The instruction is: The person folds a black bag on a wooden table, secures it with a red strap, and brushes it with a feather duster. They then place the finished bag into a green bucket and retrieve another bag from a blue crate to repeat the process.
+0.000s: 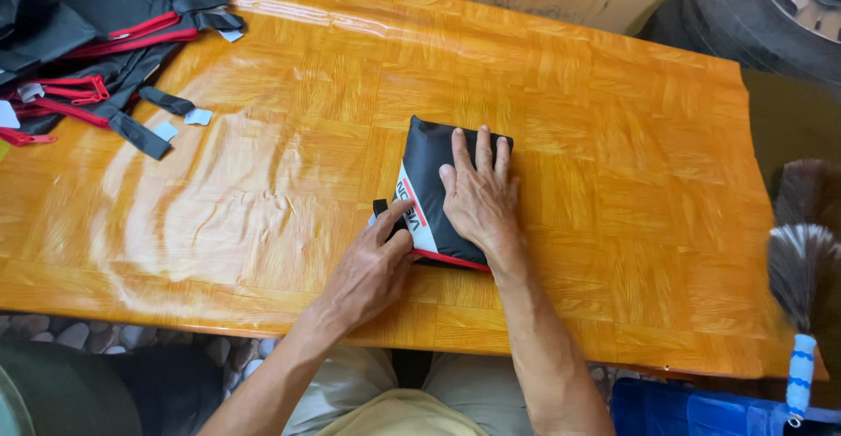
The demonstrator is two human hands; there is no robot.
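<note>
Two hands rest on a folded black fabric bundle (pixel 434 192) lying near the middle of the bench (pixel 613 182), a little toward its near edge. The right hand (pixel 480 198) lies flat and spread on top of the bundle, fingers pointing away from the person, pressing it down without gripping. The left hand (pixel 372 269) comes in from the lower left; its thumb and forefinger meet at the bundle's near left corner, where a short black strap (pixel 380 207) sticks out, and the other fingers are curled under. Whether it actually pinches the strap or only touches the corner I cannot tell.

The bundle is roughly rectangular, set at a slight tilt, with a white panel along its left side and red piping (pixel 451 261) along its near edge.

The bench has a glossy orange wood-parquet covering, wrinkled in places. At its far left corner, well apart from the hands, lies a heap of black fabric with red trim (pixel 96 33), black straps and small white tags trailing from it. Off the right edge stands a feather duster (pixel 802 278) with a blue and white handle, and a car tyre (pixel 771 15) shows at the top right.
</note>
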